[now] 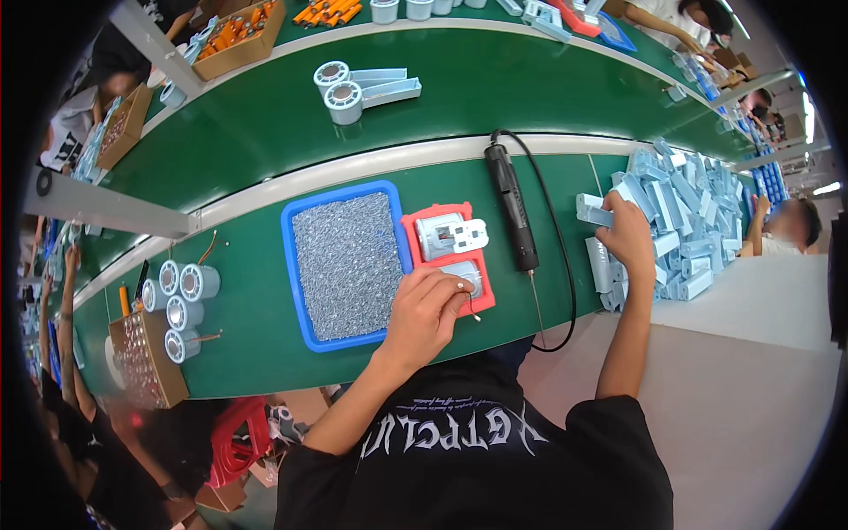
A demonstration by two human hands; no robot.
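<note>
My left hand (422, 311) is pinched closed at the lower slot of a red fixture (487, 296), where a light-blue part (469, 276) lies. Thin wires (473, 309) with a small white end come out at its fingertips. In the fixture's upper slot sits a light-blue housing (433, 238), with a white slotted plate (471, 235) on it. Out to the right, my right hand (629, 231) grips a light-blue plastic handle shell (593, 209) by the edge of a large heap of similar shells (680, 208). The palm side of both hands is hidden.
A blue tray (309, 311) of small grey screws stands left of the fixture. An electric screwdriver (512, 208) with a looping black cable lies to its right. Several round fan heads (184, 314) and a cardboard box (172, 371) are at the left. Other people work around.
</note>
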